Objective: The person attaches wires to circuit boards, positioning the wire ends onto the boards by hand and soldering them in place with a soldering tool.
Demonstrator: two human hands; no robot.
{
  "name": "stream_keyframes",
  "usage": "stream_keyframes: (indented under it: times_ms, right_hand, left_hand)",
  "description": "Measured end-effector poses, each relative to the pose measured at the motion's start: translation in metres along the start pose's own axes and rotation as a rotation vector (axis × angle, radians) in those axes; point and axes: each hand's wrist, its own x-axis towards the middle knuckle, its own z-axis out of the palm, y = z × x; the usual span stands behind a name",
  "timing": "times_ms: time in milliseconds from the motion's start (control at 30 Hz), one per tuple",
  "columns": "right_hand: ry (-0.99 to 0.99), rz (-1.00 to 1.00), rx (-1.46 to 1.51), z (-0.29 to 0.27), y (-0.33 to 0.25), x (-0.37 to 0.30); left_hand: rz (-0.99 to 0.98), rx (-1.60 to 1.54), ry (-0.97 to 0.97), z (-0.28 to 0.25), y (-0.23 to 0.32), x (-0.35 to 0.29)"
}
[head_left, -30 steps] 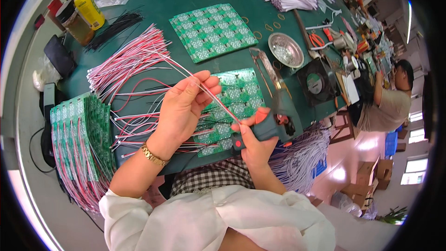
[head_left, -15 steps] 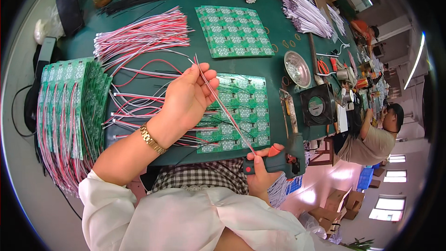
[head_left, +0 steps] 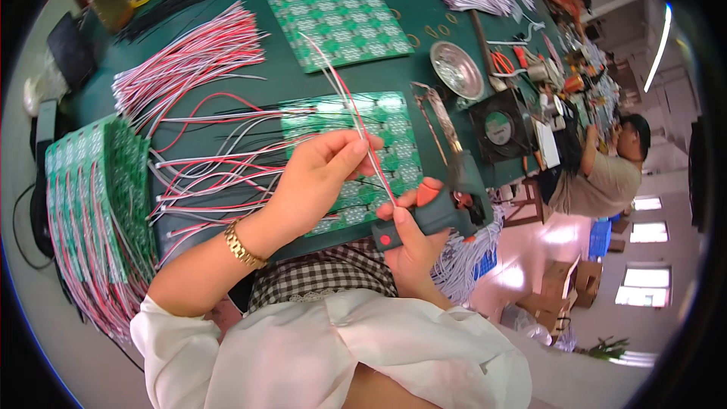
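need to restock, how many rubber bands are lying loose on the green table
4 that I can make out: one rubber band beside the far circuit board panel, one below it, and two above the metal dish. Others may be hidden under wires.

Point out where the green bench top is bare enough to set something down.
Bare table: a strip between the red-and-white wire bundle and the upper green circuit panel, and a patch between that panel and the metal dish. Crowded: the nearer panel under loose wires, by the left hand; the far right tools.
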Motion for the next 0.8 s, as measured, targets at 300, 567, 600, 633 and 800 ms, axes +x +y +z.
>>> stream_keyframes:
  times_ms: [300,567,600,633,800]
  right_hand:
    - [-0.063,-0.015,0.086,0.003,0.006,0.008]
    - [-0.009,0.135,0.092,0.001,0.005,-0.005]
    - [0.006,0.143,0.081,-0.001,0.005,-0.007]
    - [-0.003,0.151,0.083,-0.004,0.004,-0.010]
    - [0.004,0.172,-0.079,-0.018,-0.009,-0.029]
  left_hand:
    - [-0.113,0.013,-0.184,0.009,-0.004,-0.007]
    - [-0.100,-0.266,0.171,-0.006,0.000,0.001]
    - [-0.076,-0.320,0.238,-0.009,0.002,0.002]
    - [-0.051,-0.376,0.301,-0.011,0.005,0.003]
    - [0.079,-0.502,0.387,-0.032,0.022,0.007]
